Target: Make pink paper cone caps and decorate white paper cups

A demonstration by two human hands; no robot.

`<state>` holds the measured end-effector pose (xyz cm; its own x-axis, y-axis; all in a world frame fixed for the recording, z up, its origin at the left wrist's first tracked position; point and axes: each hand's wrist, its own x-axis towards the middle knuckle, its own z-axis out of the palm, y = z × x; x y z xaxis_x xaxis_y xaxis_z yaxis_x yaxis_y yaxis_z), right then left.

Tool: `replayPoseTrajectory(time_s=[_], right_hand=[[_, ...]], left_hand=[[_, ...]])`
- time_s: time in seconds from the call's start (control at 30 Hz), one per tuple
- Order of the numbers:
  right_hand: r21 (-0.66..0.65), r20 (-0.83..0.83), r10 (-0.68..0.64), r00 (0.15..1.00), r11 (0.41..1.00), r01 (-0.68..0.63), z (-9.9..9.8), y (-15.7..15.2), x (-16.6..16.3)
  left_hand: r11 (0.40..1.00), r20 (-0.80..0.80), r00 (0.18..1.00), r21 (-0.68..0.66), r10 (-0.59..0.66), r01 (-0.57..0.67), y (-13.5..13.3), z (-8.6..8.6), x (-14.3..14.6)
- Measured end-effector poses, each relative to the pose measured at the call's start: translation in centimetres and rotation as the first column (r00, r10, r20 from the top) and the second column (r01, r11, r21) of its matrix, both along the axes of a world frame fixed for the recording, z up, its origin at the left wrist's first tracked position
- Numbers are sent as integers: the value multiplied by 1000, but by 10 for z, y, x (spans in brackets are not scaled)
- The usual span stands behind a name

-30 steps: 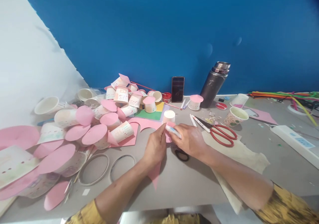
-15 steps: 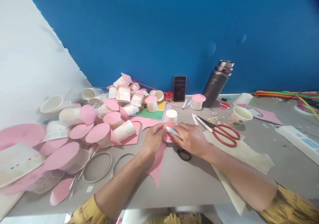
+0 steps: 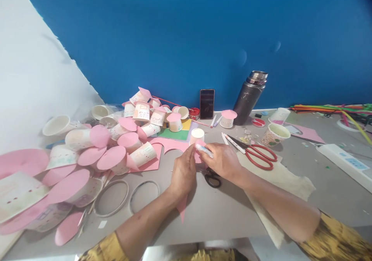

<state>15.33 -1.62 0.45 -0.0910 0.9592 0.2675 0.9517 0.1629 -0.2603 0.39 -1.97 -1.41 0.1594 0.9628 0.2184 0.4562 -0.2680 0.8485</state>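
Observation:
My left hand (image 3: 183, 172) is closed, pinching a piece of pink paper (image 3: 198, 159) near the middle of the table. My right hand (image 3: 223, 158) is wrapped round a white tube with blue print (image 3: 205, 150), which looks like glue. The tube's tip meets the paper by my left fingertips. Just beyond the hands stands an upside-down white paper cup (image 3: 198, 134). Under my right wrist lie small black-handled scissors (image 3: 213, 180), their blades partly hidden. A pink paper offcut (image 3: 182, 208) shows below my left hand.
Paper cups with pink paper tops (image 3: 114, 156) are heaped at left, beside two tape rings (image 3: 112, 198). Red-handled scissors (image 3: 260, 156) and markers lie right of my hands. Behind stand a phone (image 3: 207, 104), a dark flask (image 3: 250, 98) and a capped cup (image 3: 228, 118). A power strip (image 3: 345, 164) lies far right.
My left hand has turned more upright, its fingers now pointing up at the paper. The tube has shifted slightly in my right hand's grip. The whole view has moved a little.

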Motion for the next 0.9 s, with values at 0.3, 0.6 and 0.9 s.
replayPoseTrajectory(time_s=[0.3, 0.6, 0.9], right_hand=[[59, 27, 151, 988, 987, -152, -6, 1, 6], [49, 96, 157, 983, 985, -162, -9, 0, 3], [63, 54, 32, 998, 997, -36, -6, 2, 6]], left_hand=[[943, 337, 935, -331, 108, 10, 15, 10, -12], [989, 167, 982, -104, -83, 101, 9, 14, -7], [986, 172, 983, -141, -65, 90, 3, 10, -2]])
